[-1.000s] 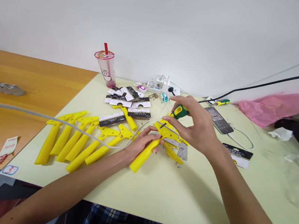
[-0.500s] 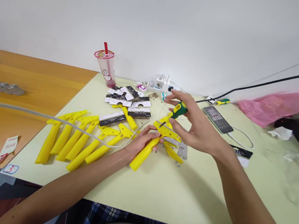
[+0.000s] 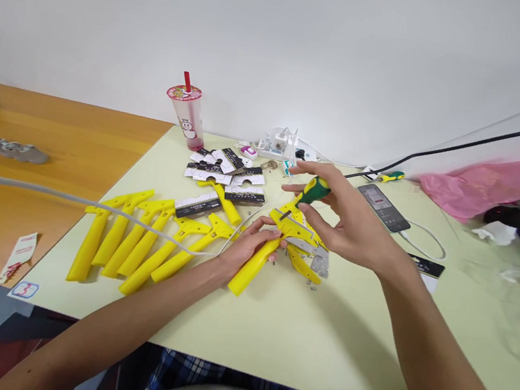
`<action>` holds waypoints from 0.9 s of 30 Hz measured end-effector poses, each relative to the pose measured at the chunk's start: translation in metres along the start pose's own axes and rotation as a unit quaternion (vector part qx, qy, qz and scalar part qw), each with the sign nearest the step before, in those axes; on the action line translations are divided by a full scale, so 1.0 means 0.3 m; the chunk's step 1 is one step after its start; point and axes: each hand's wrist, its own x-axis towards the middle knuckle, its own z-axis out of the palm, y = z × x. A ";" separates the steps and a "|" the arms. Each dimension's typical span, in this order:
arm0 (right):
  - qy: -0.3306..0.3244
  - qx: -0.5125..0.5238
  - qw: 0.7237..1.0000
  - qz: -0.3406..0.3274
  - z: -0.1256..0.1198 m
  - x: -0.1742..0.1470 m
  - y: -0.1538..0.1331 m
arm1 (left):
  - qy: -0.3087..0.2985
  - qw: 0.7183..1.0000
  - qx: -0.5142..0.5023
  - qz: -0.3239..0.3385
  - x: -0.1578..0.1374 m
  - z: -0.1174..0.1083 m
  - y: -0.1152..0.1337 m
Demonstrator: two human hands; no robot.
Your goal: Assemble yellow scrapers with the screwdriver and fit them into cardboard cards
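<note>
My left hand is closed around a yellow plastic scraper-like handle with a flared head, tilted over the table. In my right hand is a green-and-yellow screwdriver, gripped between thumb and fingers. Its shaft points down at the head of the yellow handle, where the tip seems to touch. Just beyond lie more yellow pieces and grey metal blades, partly hidden behind the handle and my right hand. A few small screws are scattered beside them.
Several yellow handles lie in a row at left. Behind them are black-and-white cards and a drink cup. A power strip sits by the wall. At right are a phone and a pink bag. A cable crosses at left.
The whole view has shifted slightly. My left hand still holds the yellow handle, and the screwdriver stays on its head with my right-hand fingers slightly repositioned.
</note>
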 end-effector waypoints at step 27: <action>-0.018 -0.042 0.999 -0.001 -0.019 -0.005 -0.010 | 0.007 0.999 -0.030 0.017 -0.006 0.009 0.017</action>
